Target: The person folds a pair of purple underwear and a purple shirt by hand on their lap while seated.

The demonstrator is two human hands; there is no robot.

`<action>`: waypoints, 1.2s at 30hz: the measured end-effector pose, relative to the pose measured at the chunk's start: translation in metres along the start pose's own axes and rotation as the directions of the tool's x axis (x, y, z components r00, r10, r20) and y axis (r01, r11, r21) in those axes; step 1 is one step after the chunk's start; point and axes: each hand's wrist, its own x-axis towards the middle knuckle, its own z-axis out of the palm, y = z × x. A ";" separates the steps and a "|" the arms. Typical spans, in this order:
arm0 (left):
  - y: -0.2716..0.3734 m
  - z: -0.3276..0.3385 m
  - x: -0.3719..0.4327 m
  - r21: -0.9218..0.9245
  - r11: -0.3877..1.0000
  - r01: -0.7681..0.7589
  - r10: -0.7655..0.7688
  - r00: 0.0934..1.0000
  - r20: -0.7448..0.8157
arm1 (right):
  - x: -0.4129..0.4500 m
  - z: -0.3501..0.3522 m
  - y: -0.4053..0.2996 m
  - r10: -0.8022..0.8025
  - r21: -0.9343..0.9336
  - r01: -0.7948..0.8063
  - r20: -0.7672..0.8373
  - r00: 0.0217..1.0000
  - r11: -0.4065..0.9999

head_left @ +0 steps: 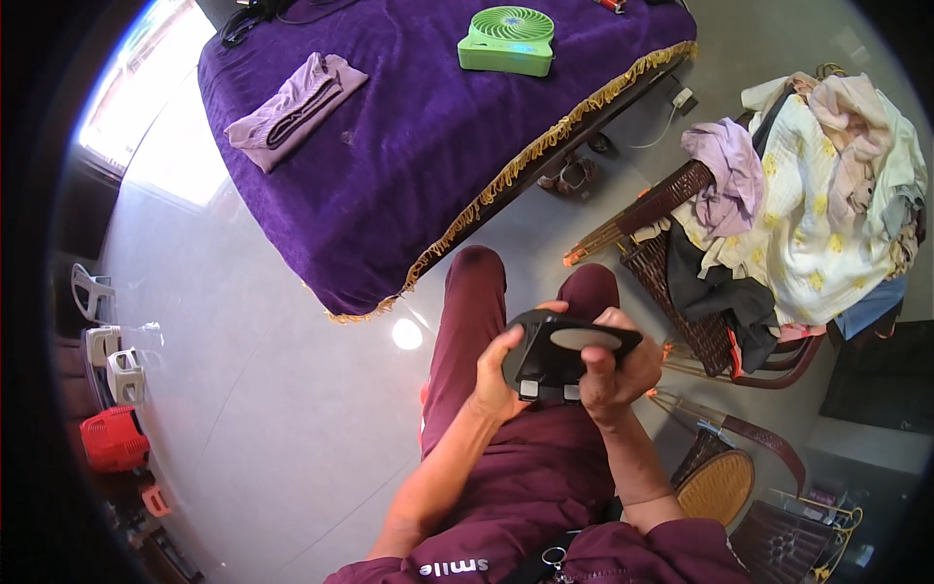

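Note:
Both my hands hold a black flat device (543, 358) above my lap. A pale grey disc (576, 339) sits on its face, and two small silver tabs show along its lower edge; its exact kind is unclear. My left hand (500, 372) grips the left side, thumb on top. At the right, my right hand (620, 372) wraps the other side with the thumb on the face near the disc. Ahead is a table under a purple plush cloth (408, 153) with gold fringe. On it lie a folded lilac garment (299, 109) and a green portable fan (507, 44).
To my right, a woven armchair (657, 292) bears a heap of clothes (803, 197). Another woven chair (715, 482) stands behind it. Shoes (569, 175) and a white plug with a cable (682, 97) lie by the table. Plastic stools (125, 376) line the left wall.

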 end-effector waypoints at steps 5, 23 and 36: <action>0.004 0.003 0.010 0.006 0.999 0.048 -0.048 0.998 -0.030 | -0.004 0.002 0.007 -0.114 0.005 0.114 -0.043 0.993 0.993; 0.023 -0.001 0.023 -0.096 0.995 0.020 -0.046 0.961 -0.273 | 0.013 -0.004 0.019 0.407 0.052 -0.506 0.524 0.748 0.861; 0.034 0.007 0.018 -0.021 0.996 -0.091 0.085 0.979 -0.184 | 0.018 0.004 0.012 0.299 -0.031 -0.370 0.655 0.694 0.928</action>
